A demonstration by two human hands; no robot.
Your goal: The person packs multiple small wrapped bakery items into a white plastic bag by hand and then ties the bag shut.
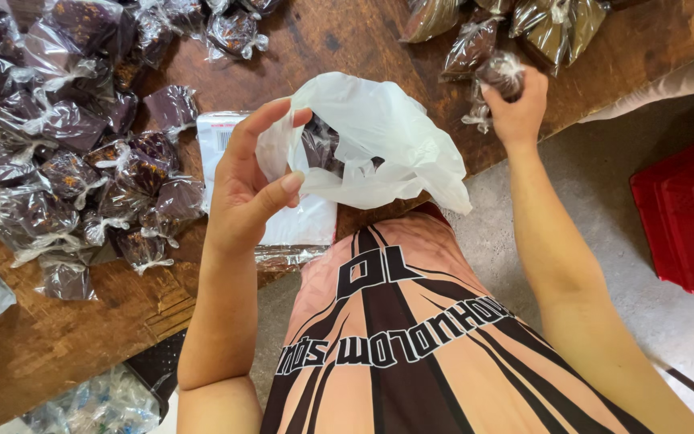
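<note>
Over rough wood, left fingers pinch crinkly white bag; right fingers clasp glossy packet.

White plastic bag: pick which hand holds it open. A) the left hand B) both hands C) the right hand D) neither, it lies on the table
A: the left hand pinches the white plastic bag at its mouth, while the right hand grips a small wrapped packet over the wooden table.

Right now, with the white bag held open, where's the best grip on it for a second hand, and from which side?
Probably the free rim of the white plastic bag opposite the left hand, coming from the right. The left hand's thumb and fingers pinch one edge of the mouth; the far edge hangs slack and unobstructed. The right hand is on a wrapped packet.
</note>
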